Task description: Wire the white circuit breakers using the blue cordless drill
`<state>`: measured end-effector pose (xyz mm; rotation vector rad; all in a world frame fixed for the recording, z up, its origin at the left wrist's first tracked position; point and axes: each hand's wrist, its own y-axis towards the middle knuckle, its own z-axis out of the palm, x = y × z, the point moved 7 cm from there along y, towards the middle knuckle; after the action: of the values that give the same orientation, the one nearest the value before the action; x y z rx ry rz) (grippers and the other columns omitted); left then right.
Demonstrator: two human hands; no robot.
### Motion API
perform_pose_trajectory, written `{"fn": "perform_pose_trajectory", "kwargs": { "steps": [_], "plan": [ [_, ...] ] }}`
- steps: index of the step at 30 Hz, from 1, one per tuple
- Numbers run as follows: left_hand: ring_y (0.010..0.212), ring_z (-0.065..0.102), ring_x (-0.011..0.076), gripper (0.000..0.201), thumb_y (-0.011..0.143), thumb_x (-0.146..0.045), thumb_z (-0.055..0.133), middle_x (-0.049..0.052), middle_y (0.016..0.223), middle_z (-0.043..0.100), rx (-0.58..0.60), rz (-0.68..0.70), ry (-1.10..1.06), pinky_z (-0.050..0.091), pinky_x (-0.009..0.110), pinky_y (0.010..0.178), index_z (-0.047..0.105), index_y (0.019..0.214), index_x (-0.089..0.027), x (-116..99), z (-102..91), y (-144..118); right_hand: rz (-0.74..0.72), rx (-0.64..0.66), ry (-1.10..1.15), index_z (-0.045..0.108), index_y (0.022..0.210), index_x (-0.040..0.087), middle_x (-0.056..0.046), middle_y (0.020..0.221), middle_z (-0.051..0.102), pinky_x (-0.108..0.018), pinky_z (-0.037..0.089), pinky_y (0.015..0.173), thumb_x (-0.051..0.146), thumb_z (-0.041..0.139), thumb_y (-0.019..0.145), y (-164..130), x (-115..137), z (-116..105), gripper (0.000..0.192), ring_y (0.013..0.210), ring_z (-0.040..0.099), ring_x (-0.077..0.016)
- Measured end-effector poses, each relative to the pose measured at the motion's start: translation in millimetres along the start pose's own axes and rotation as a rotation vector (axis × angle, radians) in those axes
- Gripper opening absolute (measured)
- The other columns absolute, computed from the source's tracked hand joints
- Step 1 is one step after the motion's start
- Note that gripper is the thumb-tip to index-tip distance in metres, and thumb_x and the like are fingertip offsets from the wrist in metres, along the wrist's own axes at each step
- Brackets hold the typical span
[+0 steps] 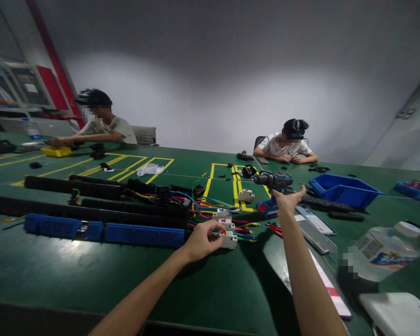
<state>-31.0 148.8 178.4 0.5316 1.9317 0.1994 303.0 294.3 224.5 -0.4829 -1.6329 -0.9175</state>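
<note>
A boxy white plastic block (pixel 230 241) is being pinched by the left hand (pixel 202 241), perhaps to stay put, while a blue-and-black drill (pixel 277 178) is being touched by the right hand (pixel 287 202), hold unclear.

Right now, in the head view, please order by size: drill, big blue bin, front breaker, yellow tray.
1. Big blue bin
2. Drill
3. Yellow tray and front breaker: too alike to rank; the left hand partly covers the latter.

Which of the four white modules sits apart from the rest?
The farthest white module, just left of the drill in the right hand; the other three modules sit in a close row by the left hand.
</note>
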Motion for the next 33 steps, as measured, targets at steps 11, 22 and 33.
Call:
{"fn": "perform_pose_trajectory", "kwargs": {
  "steps": [11,22,33],
  "plan": [
    [0.076,0.065,0.0141,0.023,0.081,-0.020,0.064,0.004,0.101,0.071,0.014,-0.003,-0.019,0.050,0.021,0.063,0.070,0.103,-0.016,1.8,1.9,-0.4,-0.389,-0.344,-0.081,0.042,0.134,0.017,-0.016,0.134,0.046,-0.048,0.034,0.116,0.020,0.062,0.069,-53.1,61.1,-80.3,0.068,0.130,0.047,-0.0303],
    [0.085,0.068,0.0172,0.021,0.082,-0.020,0.065,0.004,0.103,0.071,0.024,-0.013,-0.040,0.053,0.023,0.069,0.070,0.103,-0.018,2.2,1.8,-1.1,-0.308,0.506,-0.788,0.062,0.109,0.021,-0.008,0.098,0.071,-0.032,0.046,0.076,0.020,0.052,0.081,-52.1,26.5,-30.6,0.030,0.092,0.067,-0.0241],
    [0.059,0.055,0.0092,0.023,0.085,-0.028,0.065,0.004,0.098,0.070,0.031,-0.017,0.019,0.040,0.020,0.052,0.069,0.105,-0.017,1.9,1.0,-2.7,-0.195,0.935,-1.161,0.070,0.110,0.029,-0.008,0.112,0.072,-0.041,0.045,0.092,0.011,0.071,0.064,-66.1,-31.8,-12.6,0.050,0.112,0.065,-0.0304]
  ]
}}
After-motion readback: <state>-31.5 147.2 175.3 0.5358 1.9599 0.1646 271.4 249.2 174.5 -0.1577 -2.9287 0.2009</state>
